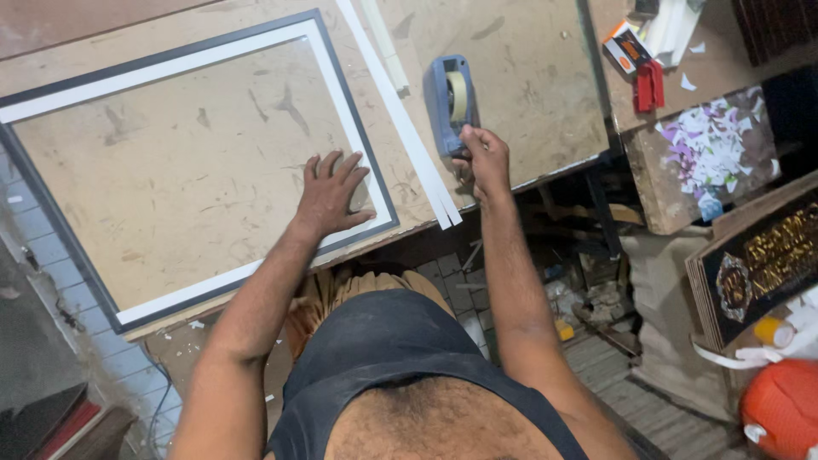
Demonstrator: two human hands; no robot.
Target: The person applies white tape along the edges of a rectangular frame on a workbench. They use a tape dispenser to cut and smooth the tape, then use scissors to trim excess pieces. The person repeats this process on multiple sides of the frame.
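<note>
Right-hand grip (484, 158) is closed on the near end of the blue plastic tape dispenser (450, 100), which lies on the worn wooden counter (528, 77). Tape is best drawn slowly while the dispenser is steadied. Left hand (331, 194) is spread flat, pressed on the black-and-white rectangular frame (336, 81), left of the dispenser.

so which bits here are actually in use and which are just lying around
In use:
left hand flat on the picture frame
right hand at the blue tape dispenser

Lying about:
white strips
red tool
paper scraps
orange bag
</note>
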